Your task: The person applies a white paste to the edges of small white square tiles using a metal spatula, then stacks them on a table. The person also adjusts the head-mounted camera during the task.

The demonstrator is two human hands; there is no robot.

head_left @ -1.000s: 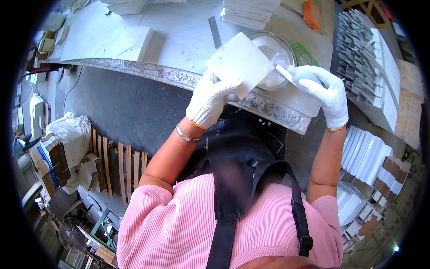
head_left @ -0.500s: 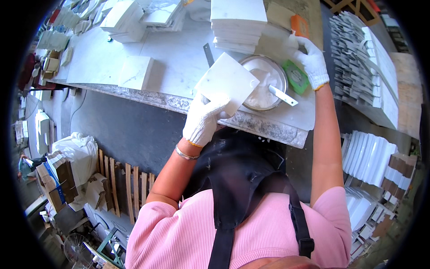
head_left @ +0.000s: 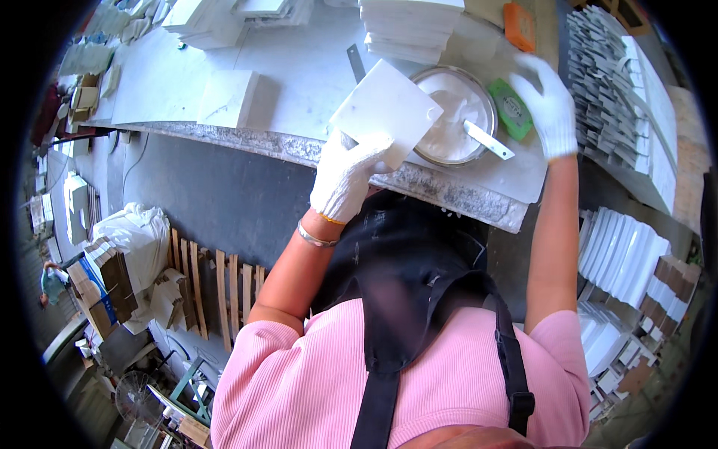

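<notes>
In my gloved left hand (head_left: 348,168) is a square white marble tile (head_left: 389,111), gripped by its near corner and held over the table's front edge. The tile overlaps the left rim of a round tin of white paste (head_left: 449,108). A putty knife with a white handle (head_left: 490,141) rests across the tin's right side, its blade toward the paste. My gloved right hand (head_left: 550,108) hovers beyond the tin with its fingers apart, and I see nothing held in it. Nearest to that hand is a green block (head_left: 511,110), lying right of the tin.
An orange block (head_left: 519,27) lies farther back. Stacked white tiles (head_left: 411,30) stand behind the tin, beside a flat metal strip (head_left: 356,63). More tiles (head_left: 226,99) sit left on the stone-edged table (head_left: 299,97). Strapped stone pieces (head_left: 609,90) stand at right.
My right hand has drawn back to the right, away from the orange block, and its fingers have spread. The left hand still holds the tile. The whole view has shifted slightly.
</notes>
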